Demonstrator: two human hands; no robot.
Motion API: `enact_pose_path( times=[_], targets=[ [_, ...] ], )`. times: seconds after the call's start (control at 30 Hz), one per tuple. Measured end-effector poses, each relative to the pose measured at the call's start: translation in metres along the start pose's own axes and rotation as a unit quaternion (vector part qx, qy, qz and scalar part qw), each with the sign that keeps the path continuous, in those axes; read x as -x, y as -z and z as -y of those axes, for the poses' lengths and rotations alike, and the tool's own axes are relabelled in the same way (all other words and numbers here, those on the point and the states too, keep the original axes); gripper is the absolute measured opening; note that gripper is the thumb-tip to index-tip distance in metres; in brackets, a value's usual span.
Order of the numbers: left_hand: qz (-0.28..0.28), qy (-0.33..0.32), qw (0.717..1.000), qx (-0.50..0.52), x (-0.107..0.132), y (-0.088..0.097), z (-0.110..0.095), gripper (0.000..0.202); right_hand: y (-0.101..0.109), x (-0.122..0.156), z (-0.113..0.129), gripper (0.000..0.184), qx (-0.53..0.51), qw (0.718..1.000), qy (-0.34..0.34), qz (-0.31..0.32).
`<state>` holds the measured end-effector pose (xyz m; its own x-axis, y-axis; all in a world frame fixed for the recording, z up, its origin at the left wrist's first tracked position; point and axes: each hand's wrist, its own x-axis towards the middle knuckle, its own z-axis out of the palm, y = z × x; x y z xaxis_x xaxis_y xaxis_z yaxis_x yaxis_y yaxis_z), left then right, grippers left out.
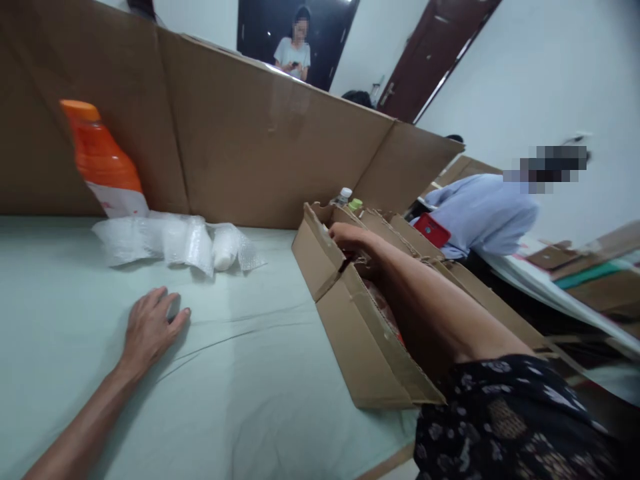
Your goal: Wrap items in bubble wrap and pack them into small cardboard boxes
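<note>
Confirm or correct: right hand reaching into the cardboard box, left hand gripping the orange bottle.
Wrong about the left hand: the head view shows it on the pale cloth, apart from the orange bottle. The right hand does reach into the cardboard box.

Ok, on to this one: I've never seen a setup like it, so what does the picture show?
No machine here: these are a person's bare hands, filmed by one head-worn camera looking forward and down. The left hand lies on the pale green cloth, with nothing visible in its grasp. Beyond it are bubble wrap and, behind that, an orange bottle, in front of a cardboard wall. The right hand reaches into the open box; whether it holds anything is hidden.
</note>
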<state>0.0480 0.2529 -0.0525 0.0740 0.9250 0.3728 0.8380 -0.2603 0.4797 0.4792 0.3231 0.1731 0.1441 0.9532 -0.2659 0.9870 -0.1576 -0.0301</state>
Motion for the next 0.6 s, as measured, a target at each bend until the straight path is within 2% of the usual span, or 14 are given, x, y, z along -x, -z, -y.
enact_pose_path(
  times=[0.07,0.13,0.2,0.27,0.37,0.47,0.53,0.6],
  targets=[
    [-0.007,0.007,1.0,0.011,0.0,-0.002,0.0,0.047,0.018,0.007,0.008,0.018,0.004,0.999,-0.001,-0.053],
    [-0.012,0.014,1.0,0.017,-0.001,-0.004,0.001,0.044,0.041,0.013,0.023,0.027,-0.021,0.986,0.022,-0.161],
    [-0.019,0.021,0.999,0.022,-0.002,-0.006,0.004,0.042,0.061,0.017,0.05,0.027,-0.077,0.956,0.084,-0.27],
    [-0.027,0.024,0.999,0.032,-0.002,-0.007,0.006,0.041,0.073,0.016,0.09,0.024,-0.138,0.923,0.17,-0.316],
    [-0.041,0.024,0.998,0.05,-0.002,-0.009,0.008,0.039,0.071,0.004,0.161,0.032,-0.203,0.903,0.274,-0.263],
    [-0.059,0.029,0.995,0.068,-0.002,-0.011,0.008,0.035,0.055,-0.013,0.223,0.041,-0.237,0.897,0.328,-0.177],
    [-0.07,0.034,0.994,0.08,-0.003,-0.011,0.009,0.032,0.043,-0.018,0.25,0.033,-0.217,0.901,0.349,-0.142],
    [-0.076,0.037,0.992,0.091,-0.004,-0.012,0.009,0.03,0.032,-0.018,0.264,0.026,-0.174,0.908,0.364,-0.118]
  ],
)
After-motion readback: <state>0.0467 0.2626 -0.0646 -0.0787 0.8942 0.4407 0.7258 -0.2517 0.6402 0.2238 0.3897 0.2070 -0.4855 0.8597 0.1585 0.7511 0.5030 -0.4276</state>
